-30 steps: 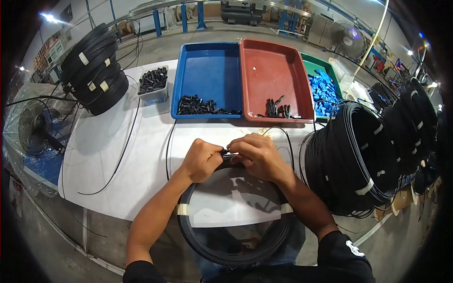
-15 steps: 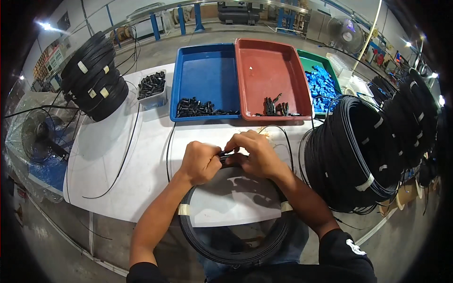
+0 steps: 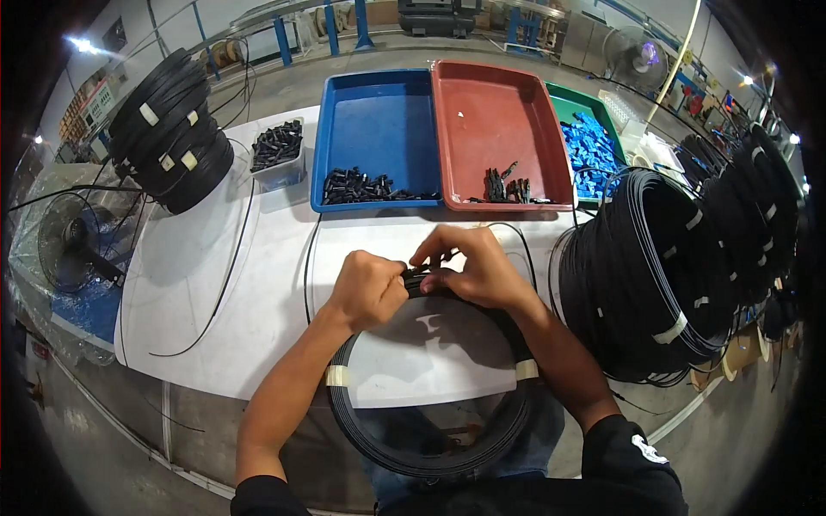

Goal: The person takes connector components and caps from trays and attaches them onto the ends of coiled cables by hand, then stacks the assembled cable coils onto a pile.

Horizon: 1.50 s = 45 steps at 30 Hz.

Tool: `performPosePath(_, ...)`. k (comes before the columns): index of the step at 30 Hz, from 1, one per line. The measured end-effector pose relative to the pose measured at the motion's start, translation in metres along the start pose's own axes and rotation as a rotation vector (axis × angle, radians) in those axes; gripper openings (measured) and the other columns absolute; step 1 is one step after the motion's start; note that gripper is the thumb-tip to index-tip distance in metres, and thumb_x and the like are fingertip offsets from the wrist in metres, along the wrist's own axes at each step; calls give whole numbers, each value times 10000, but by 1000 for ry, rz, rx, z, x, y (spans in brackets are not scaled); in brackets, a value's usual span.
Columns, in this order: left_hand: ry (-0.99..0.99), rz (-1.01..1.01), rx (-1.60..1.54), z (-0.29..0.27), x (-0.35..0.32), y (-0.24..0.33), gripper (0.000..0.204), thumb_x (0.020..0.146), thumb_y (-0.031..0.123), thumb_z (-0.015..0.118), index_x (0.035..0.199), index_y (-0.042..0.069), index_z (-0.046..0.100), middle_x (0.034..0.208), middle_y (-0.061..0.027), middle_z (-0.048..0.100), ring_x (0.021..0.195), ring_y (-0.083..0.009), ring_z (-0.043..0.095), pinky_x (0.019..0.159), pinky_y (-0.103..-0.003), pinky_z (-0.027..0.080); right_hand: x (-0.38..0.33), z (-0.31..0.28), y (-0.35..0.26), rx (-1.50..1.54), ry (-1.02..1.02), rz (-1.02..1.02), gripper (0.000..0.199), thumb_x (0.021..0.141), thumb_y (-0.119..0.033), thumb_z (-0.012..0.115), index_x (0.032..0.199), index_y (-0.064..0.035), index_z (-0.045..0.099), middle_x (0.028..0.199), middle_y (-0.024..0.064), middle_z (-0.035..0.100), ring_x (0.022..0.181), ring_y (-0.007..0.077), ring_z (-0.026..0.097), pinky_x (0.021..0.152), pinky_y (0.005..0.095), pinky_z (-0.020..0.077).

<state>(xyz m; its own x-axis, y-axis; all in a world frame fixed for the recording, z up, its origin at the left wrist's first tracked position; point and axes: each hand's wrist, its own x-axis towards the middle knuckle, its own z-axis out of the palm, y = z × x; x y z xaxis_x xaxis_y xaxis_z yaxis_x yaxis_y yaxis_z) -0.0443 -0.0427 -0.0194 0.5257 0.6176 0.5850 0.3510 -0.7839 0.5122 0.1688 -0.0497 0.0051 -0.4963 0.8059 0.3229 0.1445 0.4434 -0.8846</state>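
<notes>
On the white tabletop (image 3: 176, 288), nearer than the blue tray (image 3: 379, 112), the cable coil (image 3: 430, 465) overhangs the edge, perhaps for lap support. Left hand (image 3: 368, 291): fingers clamped on a small black part (image 3: 412, 270), probably steadying it; right hand (image 3: 476, 267): grip unclear.

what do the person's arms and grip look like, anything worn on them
The left grip and right grip are human hands without gloves, and no watch or wristband shows. Both forearms are bare up to black sleeves, which end around the elbow; the right sleeve carries a white marking.
</notes>
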Motion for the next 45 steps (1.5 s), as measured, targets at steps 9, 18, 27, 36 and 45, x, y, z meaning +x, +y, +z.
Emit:
performPosePath(9,-183,-241,-498,-9,-1,-13,316,769,198,488,587,-60,504,528,-232,446,450,-338,480,490,-417,368,4,8,9,-579,244,-623,184,681,57,706,820,-62,682,762,76,681,722,267,652,680,388,489)
performPosePath(18,-23,132,379,1,-4,23,150,649,156,589,583,30,541,516,-145,526,421,-320,510,477,-413,440,0,3,-25,-289,-9,41,172,647,57,723,792,13,640,697,165,683,593,247,641,558,357,473)
performPosePath(27,-22,100,293,3,-1,12,237,675,204,588,529,26,532,481,-140,532,390,-315,513,432,-391,415,-12,10,-5,-172,121,-89,148,757,55,723,871,-11,655,763,131,691,706,233,676,649,347,513)
performPosePath(36,-105,-247,-375,-9,3,18,234,732,155,508,594,-26,558,501,-180,509,427,-323,491,462,-382,393,-8,10,-15,-684,143,-666,205,632,50,644,813,-25,585,835,99,673,724,295,640,622,387,509)
performPosePath(45,-117,186,484,-4,-1,18,199,661,208,591,576,29,619,509,-159,569,422,-343,550,471,-428,480,-9,15,-8,-207,66,-20,88,705,72,666,772,19,647,676,128,677,608,285,652,592,353,500)
